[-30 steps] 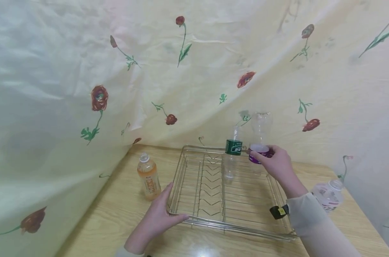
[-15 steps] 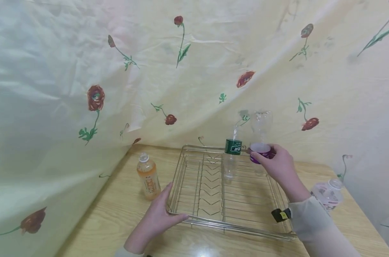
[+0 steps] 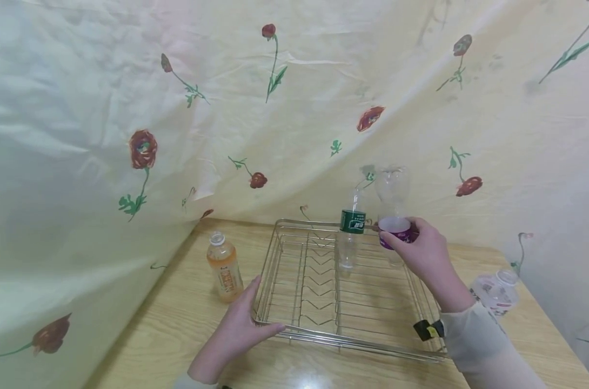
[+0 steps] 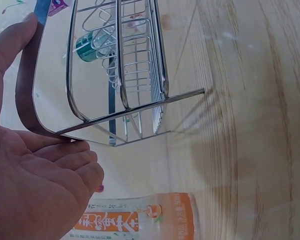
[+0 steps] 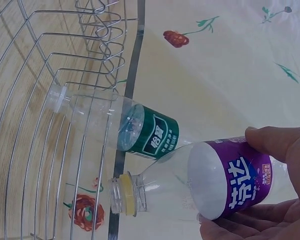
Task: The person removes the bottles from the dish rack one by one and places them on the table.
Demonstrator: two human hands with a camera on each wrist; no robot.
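Note:
My right hand grips a clear plastic bottle by its purple label. The bottle is upside down, its capless neck pointing down at the back right of a metal wire dish rack. Left of it, a clear bottle with a green label stands inverted in the rack, neck among the wires. My left hand rests at the rack's front left corner, thumb along the front rim and fingers along the left side. In the left wrist view, the thumb touches the flat rim.
A bottle with orange liquid stands on the wooden table left of the rack. Another clear bottle is on the right, partly behind my sleeve. A flowered cloth hangs close behind the rack.
The purple-label bottle has tilted and shifted very slightly within my right hand's grip, over the same part of the rack. My left hand and the green-label bottle stay in place.

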